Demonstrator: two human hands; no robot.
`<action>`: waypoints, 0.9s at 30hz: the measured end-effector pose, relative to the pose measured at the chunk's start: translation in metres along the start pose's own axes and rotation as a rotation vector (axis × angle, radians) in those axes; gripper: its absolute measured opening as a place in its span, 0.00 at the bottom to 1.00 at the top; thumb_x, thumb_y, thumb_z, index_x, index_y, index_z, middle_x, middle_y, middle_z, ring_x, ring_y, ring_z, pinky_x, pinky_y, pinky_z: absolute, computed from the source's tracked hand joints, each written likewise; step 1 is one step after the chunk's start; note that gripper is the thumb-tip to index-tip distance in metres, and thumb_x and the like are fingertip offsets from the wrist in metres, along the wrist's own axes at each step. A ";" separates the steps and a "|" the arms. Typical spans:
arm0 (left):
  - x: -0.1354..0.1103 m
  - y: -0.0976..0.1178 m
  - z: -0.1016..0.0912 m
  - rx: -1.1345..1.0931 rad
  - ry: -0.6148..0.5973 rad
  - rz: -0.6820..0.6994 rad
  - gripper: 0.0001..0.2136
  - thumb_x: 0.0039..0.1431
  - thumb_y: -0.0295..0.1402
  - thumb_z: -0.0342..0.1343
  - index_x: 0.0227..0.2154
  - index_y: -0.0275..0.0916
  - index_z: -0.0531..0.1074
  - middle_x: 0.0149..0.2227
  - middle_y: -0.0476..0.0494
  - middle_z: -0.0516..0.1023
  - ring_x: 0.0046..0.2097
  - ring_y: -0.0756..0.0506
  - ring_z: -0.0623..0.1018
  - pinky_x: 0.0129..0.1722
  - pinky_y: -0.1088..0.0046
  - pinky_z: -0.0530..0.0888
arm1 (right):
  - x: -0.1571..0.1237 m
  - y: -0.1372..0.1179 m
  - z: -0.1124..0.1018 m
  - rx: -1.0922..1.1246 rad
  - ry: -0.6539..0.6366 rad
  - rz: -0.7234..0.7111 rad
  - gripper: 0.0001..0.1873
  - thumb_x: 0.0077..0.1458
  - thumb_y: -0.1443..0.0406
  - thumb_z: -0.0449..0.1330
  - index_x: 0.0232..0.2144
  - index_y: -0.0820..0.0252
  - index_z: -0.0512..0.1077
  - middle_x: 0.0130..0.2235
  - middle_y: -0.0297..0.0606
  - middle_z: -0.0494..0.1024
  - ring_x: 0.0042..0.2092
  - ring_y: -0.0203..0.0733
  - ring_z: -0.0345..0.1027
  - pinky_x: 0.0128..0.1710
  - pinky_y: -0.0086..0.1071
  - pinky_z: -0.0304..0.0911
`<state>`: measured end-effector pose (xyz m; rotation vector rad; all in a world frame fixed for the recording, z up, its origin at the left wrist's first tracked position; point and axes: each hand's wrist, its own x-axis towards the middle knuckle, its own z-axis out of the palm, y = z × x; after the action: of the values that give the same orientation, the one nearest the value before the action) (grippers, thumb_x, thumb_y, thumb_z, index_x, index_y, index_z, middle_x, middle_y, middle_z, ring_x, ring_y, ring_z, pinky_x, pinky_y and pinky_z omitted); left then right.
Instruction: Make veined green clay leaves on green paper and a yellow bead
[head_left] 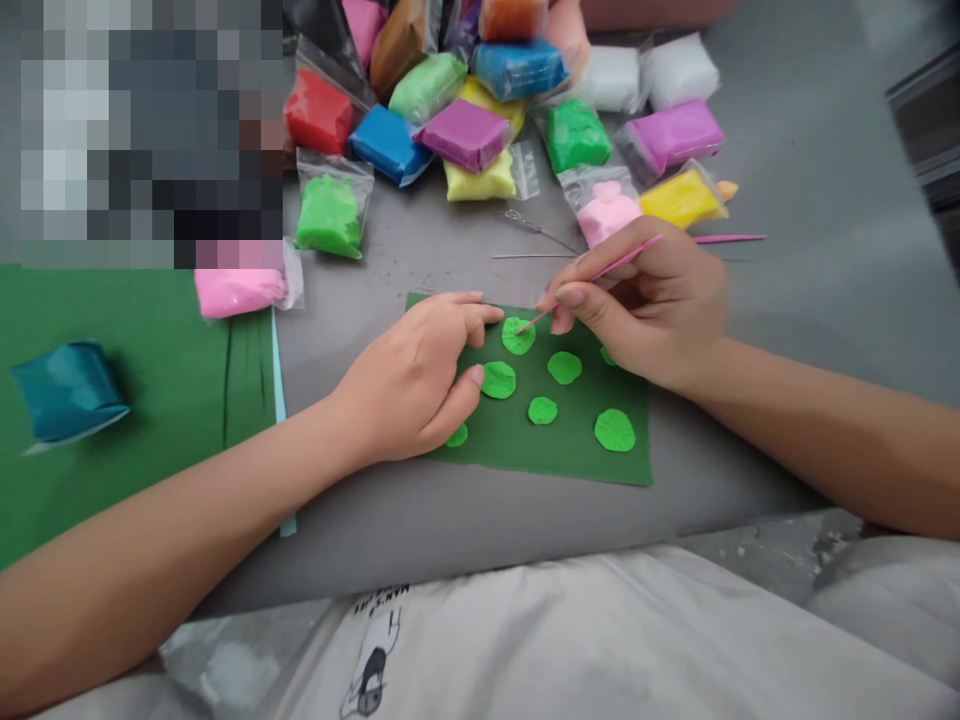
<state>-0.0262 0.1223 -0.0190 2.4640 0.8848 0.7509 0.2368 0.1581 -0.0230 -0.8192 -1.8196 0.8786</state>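
A dark green sheet of card (517, 440) lies on the grey table, with several flat, bright green clay discs on it. My right hand (652, 300) pinches a thin pink modelling tool (626, 260). Its tip touches the upper clay disc (517, 338), where fine lines are marked. My left hand (420, 375) rests on the card's left part, fingers stretched out, the index fingertip beside that disc and the thumb by a second disc (499, 380). The left hand partly covers a lower disc (456, 435); the right hand partly hides another at the right.
Several bags of coloured clay, among them a purple one (465, 133) and a green one (328, 215), are heaped at the back. Metal needle tools (534, 256) lie before them. At left, a larger green sheet (172, 380) carries a teal packet (71, 390) and pink clay (238, 290).
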 end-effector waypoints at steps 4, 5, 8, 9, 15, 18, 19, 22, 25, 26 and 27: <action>0.000 0.000 0.000 0.003 -0.004 -0.002 0.06 0.71 0.27 0.49 0.47 0.42 0.61 0.59 0.32 0.81 0.67 0.33 0.78 0.64 0.48 0.78 | 0.001 0.001 -0.002 0.004 0.006 0.040 0.11 0.70 0.53 0.67 0.36 0.48 0.75 0.31 0.32 0.84 0.26 0.39 0.76 0.22 0.36 0.71; 0.000 0.000 0.000 0.005 -0.003 -0.002 0.06 0.71 0.27 0.49 0.47 0.42 0.61 0.59 0.32 0.81 0.67 0.33 0.78 0.64 0.49 0.78 | 0.001 0.000 -0.003 -0.001 0.013 0.058 0.12 0.70 0.52 0.67 0.36 0.49 0.75 0.31 0.33 0.84 0.26 0.39 0.76 0.23 0.36 0.72; 0.000 0.000 0.000 0.010 0.004 -0.001 0.06 0.71 0.26 0.48 0.47 0.41 0.61 0.59 0.32 0.81 0.67 0.33 0.78 0.64 0.49 0.78 | 0.002 -0.001 -0.004 -0.020 0.027 0.106 0.16 0.68 0.47 0.67 0.35 0.49 0.74 0.31 0.34 0.83 0.25 0.40 0.74 0.22 0.37 0.71; 0.000 0.000 0.000 0.012 0.005 0.000 0.06 0.71 0.26 0.48 0.47 0.41 0.61 0.59 0.32 0.81 0.67 0.33 0.79 0.64 0.49 0.78 | 0.002 -0.001 -0.003 -0.023 0.028 0.116 0.17 0.68 0.46 0.67 0.35 0.49 0.74 0.30 0.34 0.83 0.24 0.40 0.73 0.22 0.38 0.71; 0.000 0.000 0.001 0.010 0.003 0.007 0.06 0.71 0.26 0.48 0.47 0.41 0.61 0.59 0.30 0.81 0.67 0.33 0.79 0.64 0.49 0.78 | 0.003 -0.003 -0.001 -0.032 0.035 0.137 0.20 0.67 0.43 0.66 0.35 0.49 0.74 0.28 0.34 0.81 0.24 0.41 0.73 0.22 0.38 0.70; 0.000 0.000 0.000 0.006 0.004 -0.003 0.06 0.71 0.26 0.49 0.47 0.41 0.61 0.59 0.32 0.81 0.67 0.33 0.78 0.64 0.49 0.78 | 0.004 -0.003 0.000 -0.029 0.043 0.114 0.19 0.67 0.45 0.67 0.34 0.49 0.74 0.28 0.34 0.81 0.24 0.41 0.72 0.22 0.38 0.69; 0.000 0.000 0.000 0.005 0.003 -0.005 0.06 0.71 0.26 0.49 0.47 0.42 0.61 0.59 0.32 0.81 0.67 0.33 0.78 0.64 0.49 0.78 | 0.003 -0.003 0.000 -0.034 0.044 0.112 0.19 0.68 0.45 0.67 0.34 0.49 0.74 0.27 0.33 0.80 0.24 0.41 0.72 0.21 0.38 0.69; -0.001 0.000 0.000 0.003 0.001 -0.010 0.06 0.71 0.26 0.49 0.47 0.42 0.61 0.59 0.32 0.81 0.67 0.34 0.78 0.64 0.49 0.78 | 0.002 -0.003 0.000 -0.056 0.035 0.132 0.18 0.68 0.45 0.66 0.34 0.49 0.74 0.27 0.33 0.81 0.24 0.41 0.73 0.22 0.38 0.69; 0.000 0.001 0.000 0.007 -0.004 -0.015 0.06 0.71 0.26 0.48 0.47 0.42 0.61 0.59 0.32 0.81 0.67 0.33 0.78 0.64 0.48 0.78 | 0.002 -0.003 -0.001 -0.063 0.047 0.146 0.18 0.68 0.45 0.66 0.35 0.49 0.74 0.31 0.34 0.83 0.25 0.41 0.73 0.23 0.39 0.71; 0.000 0.001 0.000 0.007 -0.006 -0.016 0.06 0.71 0.26 0.48 0.47 0.42 0.60 0.59 0.32 0.81 0.67 0.33 0.78 0.64 0.47 0.78 | 0.002 -0.003 -0.002 -0.061 0.054 0.147 0.19 0.68 0.44 0.66 0.35 0.49 0.74 0.31 0.34 0.83 0.25 0.41 0.73 0.23 0.38 0.71; 0.000 0.001 0.000 0.007 -0.009 -0.019 0.06 0.71 0.27 0.48 0.47 0.42 0.60 0.59 0.32 0.81 0.67 0.33 0.78 0.63 0.47 0.78 | 0.003 -0.004 -0.002 -0.057 0.063 0.146 0.20 0.68 0.43 0.66 0.34 0.49 0.73 0.31 0.33 0.83 0.25 0.40 0.73 0.23 0.38 0.70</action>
<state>-0.0257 0.1217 -0.0183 2.4596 0.9077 0.7308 0.2368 0.1592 -0.0181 -1.0160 -1.7536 0.8862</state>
